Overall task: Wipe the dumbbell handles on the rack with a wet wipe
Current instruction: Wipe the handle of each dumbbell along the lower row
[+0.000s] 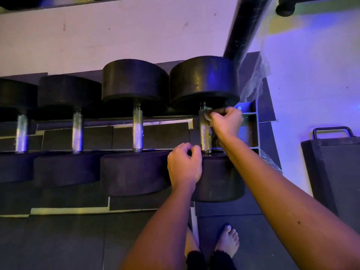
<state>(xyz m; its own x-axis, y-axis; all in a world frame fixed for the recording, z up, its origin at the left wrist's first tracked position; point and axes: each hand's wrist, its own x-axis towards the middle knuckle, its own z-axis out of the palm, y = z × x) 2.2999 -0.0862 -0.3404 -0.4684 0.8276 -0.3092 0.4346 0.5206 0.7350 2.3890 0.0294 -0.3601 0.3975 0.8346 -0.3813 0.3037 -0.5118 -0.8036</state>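
Observation:
Several black dumbbells with knurled steel handles lie side by side on a low rack (248, 121). My right hand (226, 121) presses a pale wet wipe (206, 113) against the far end of the rightmost dumbbell's handle (205, 135), just under its far head. My left hand (184, 164) rests curled on the near head (218, 178) of that same dumbbell, by the handle's near end. The neighbouring handle (137, 129) to the left is bare, as are two more handles further left.
A black rack post (245, 26) rises at the upper right with clear plastic wrap (255, 78) hanging beside it. A dark box with a carry handle (335, 168) stands at the right. My bare feet (228, 240) stand on dark floor mats below the rack.

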